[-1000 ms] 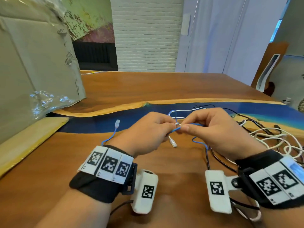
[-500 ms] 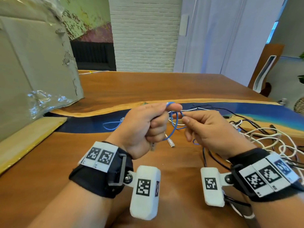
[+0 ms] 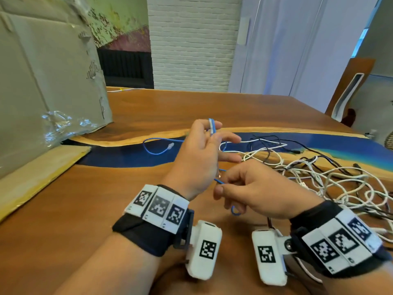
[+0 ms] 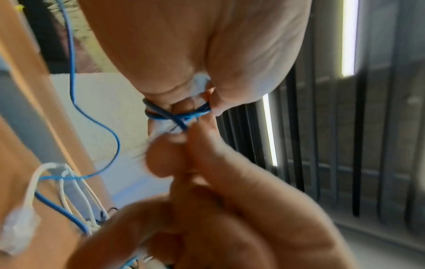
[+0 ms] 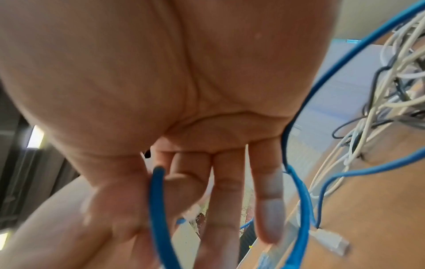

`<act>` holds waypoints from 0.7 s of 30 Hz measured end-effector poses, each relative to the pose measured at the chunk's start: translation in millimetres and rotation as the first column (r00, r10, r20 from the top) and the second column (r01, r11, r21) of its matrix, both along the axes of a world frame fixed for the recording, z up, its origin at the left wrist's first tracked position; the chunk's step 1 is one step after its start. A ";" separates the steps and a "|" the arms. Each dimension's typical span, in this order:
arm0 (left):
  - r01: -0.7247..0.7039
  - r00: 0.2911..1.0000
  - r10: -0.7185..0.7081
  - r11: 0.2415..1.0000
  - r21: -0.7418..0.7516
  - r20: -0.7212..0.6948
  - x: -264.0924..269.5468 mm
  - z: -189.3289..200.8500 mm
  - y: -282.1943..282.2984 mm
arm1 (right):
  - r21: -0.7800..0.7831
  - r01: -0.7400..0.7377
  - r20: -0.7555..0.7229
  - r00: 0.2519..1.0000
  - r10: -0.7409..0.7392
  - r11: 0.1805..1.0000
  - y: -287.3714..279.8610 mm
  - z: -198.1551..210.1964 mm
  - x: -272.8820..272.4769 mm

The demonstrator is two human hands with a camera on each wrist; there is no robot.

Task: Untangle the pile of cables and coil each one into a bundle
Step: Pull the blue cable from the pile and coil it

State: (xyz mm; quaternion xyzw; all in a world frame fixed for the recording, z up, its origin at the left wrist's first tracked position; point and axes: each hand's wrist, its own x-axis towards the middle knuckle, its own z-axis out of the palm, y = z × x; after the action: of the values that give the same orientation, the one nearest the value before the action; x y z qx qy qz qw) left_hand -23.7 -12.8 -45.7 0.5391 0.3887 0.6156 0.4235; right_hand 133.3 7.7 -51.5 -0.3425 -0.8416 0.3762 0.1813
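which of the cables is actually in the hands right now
The blue cable: the left hand and right hand both hold it, while the white cables and black ones lie on the table.

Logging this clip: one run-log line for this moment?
stage: coiling blue cable | left hand: loops round fingers | right hand: pinching cable | white and black cables: tangled

The left hand has risen and spread its fingers with the blue cable wound round them, while the right hand dropped lower, drawing the cable toward the person.
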 end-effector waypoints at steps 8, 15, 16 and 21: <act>-0.045 0.862 -0.070 0.976 -0.212 -0.503 -22.7 -6.0 5.0 | -0.082 0.300 -0.484 0.822 -0.301 0.951 16.1 5.3 15.2; 0.160 0.885 -0.272 0.940 -0.302 -0.378 -26.3 4.5 -3.1 | -0.209 0.273 -0.653 0.676 -0.342 0.939 22.4 6.4 19.7; 0.176 0.890 -0.286 0.934 -0.311 -0.355 -28.0 4.4 -3.4 | -0.261 0.227 -0.682 0.645 -0.345 0.938 22.9 6.3 19.0; 0.325 0.944 -0.331 0.913 -0.249 0.017 -29.6 8.2 -5.4 | -0.429 0.147 -0.679 0.598 -0.426 0.891 23.0 9.4 23.6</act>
State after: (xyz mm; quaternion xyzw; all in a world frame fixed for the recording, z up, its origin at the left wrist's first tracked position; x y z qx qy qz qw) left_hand -53.3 -18.3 -37.5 0.5471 0.3720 0.4756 0.5798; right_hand 156.9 30.7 -42.1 -0.3111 -0.5445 0.5843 0.5151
